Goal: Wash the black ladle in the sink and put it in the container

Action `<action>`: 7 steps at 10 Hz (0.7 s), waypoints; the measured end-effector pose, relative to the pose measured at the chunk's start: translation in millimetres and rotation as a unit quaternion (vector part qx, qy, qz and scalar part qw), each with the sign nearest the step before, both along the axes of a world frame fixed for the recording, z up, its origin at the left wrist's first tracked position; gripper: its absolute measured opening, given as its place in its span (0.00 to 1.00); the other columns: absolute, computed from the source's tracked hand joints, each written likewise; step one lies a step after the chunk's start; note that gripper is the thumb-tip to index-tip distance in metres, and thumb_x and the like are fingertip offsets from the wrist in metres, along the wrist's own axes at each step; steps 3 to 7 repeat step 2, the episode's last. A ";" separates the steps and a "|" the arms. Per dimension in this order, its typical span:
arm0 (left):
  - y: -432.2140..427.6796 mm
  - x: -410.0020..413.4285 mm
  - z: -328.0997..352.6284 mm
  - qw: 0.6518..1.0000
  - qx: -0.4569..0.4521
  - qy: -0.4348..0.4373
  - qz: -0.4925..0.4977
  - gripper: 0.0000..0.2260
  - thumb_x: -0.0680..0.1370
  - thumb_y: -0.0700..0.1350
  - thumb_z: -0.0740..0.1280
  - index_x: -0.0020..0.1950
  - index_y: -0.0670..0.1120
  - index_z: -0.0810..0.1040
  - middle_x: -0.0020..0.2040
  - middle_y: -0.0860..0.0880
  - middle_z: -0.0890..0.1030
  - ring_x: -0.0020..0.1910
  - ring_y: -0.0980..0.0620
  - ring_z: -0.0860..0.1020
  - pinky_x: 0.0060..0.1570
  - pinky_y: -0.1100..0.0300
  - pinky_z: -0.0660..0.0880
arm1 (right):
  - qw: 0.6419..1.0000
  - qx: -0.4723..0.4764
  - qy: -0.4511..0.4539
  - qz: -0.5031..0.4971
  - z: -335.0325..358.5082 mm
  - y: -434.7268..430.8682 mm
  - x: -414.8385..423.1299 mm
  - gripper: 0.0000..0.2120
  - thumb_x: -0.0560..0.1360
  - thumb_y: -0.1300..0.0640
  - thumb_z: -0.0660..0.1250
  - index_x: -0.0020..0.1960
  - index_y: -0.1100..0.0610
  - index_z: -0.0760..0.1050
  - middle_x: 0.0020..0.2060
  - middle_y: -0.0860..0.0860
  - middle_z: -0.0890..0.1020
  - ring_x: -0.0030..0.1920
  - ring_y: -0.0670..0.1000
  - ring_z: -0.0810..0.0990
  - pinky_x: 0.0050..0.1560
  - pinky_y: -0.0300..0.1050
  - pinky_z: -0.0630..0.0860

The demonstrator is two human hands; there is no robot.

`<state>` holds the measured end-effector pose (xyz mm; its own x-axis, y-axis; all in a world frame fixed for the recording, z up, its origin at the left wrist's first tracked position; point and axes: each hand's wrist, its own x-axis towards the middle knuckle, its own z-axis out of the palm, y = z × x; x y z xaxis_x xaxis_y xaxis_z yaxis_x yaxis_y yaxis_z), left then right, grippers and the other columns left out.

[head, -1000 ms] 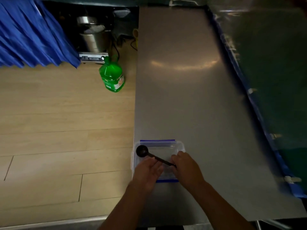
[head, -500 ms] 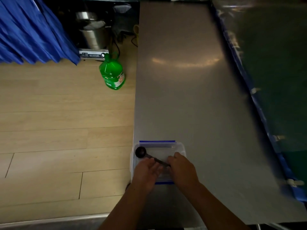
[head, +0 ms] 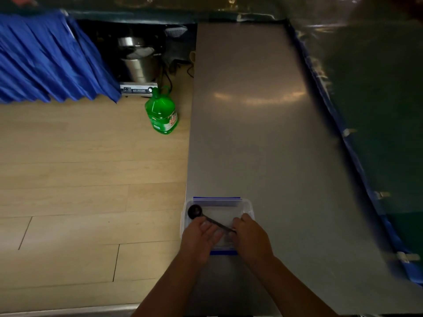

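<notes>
Two bare forearms, left hand (head: 201,239), right hand (head: 250,240), no sleeves, no jewellery

Two hands are in view, the left hand (head: 201,239) and the right hand (head: 250,240), and both meet at one black ladle (head: 207,218). The grip falls on its handle, with the single bowl lying up and to the left of the grip. One clear container (head: 248,208) with blue clips sits directly under the grip on one steel worktop (head: 263,138). Far beyond the grip, on the floor, stand one green bottle (head: 162,114), one metal pot (head: 139,65) and one blue curtain (head: 48,65).
</notes>
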<state>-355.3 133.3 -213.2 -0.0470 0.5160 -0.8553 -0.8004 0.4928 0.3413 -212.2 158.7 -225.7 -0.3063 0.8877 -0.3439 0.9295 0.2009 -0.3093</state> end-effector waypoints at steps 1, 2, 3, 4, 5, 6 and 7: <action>-6.9 4.9 11.7 0.999 0.009 0.031 -0.038 0.06 0.79 0.41 0.62 0.43 0.42 0.74 0.44 0.41 0.80 0.46 0.43 0.80 0.48 0.49 0.77 | 1.000 0.017 0.018 0.001 15.2 -3.1 7.0 0.10 0.80 0.53 0.57 0.53 0.56 0.75 0.53 0.53 0.77 0.49 0.54 0.79 0.47 0.47 0.77; -20.6 9.4 25.9 0.997 0.022 0.055 -0.044 0.06 0.80 0.42 0.62 0.49 0.40 0.75 0.51 0.38 0.81 0.51 0.40 0.81 0.48 0.48 0.79 | 0.998 0.044 0.051 0.008 29.8 -7.3 13.6 0.11 0.81 0.53 0.55 0.49 0.56 0.75 0.50 0.53 0.78 0.47 0.53 0.79 0.47 0.47 0.77; -20.6 9.4 25.9 0.997 0.022 0.055 -0.044 0.06 0.80 0.42 0.62 0.49 0.40 0.75 0.51 0.38 0.81 0.51 0.40 0.81 0.48 0.48 0.79 | 0.998 0.044 0.051 0.008 29.8 -7.3 13.6 0.11 0.81 0.53 0.55 0.49 0.56 0.75 0.50 0.53 0.78 0.47 0.53 0.79 0.47 0.47 0.77; -20.6 9.4 25.9 0.997 0.022 0.055 -0.044 0.06 0.80 0.42 0.62 0.49 0.40 0.75 0.51 0.38 0.81 0.51 0.40 0.81 0.48 0.48 0.79 | 0.998 0.044 0.051 0.008 29.8 -7.3 13.6 0.11 0.81 0.53 0.55 0.49 0.56 0.75 0.50 0.53 0.78 0.47 0.53 0.79 0.47 0.47 0.77; -20.6 9.4 25.9 0.997 0.022 0.055 -0.044 0.06 0.80 0.42 0.62 0.49 0.40 0.75 0.51 0.38 0.81 0.51 0.40 0.81 0.48 0.48 0.79 | 0.998 0.044 0.051 0.008 29.8 -7.3 13.6 0.11 0.81 0.53 0.55 0.49 0.56 0.75 0.50 0.53 0.78 0.47 0.53 0.79 0.47 0.47 0.77; -20.6 9.4 25.9 0.997 0.022 0.055 -0.044 0.06 0.80 0.42 0.62 0.49 0.40 0.75 0.51 0.38 0.81 0.51 0.40 0.81 0.48 0.48 0.79 | 0.998 0.044 0.051 0.008 29.8 -7.3 13.6 0.11 0.81 0.53 0.55 0.49 0.56 0.75 0.50 0.53 0.78 0.47 0.53 0.79 0.47 0.47 0.77; -20.6 9.4 25.9 0.997 0.022 0.055 -0.044 0.06 0.80 0.42 0.62 0.49 0.40 0.75 0.51 0.38 0.81 0.51 0.40 0.81 0.48 0.48 0.79 | 0.998 0.044 0.051 0.008 29.8 -7.3 13.6 0.11 0.81 0.53 0.55 0.49 0.56 0.75 0.50 0.53 0.78 0.47 0.53 0.79 0.47 0.47 0.77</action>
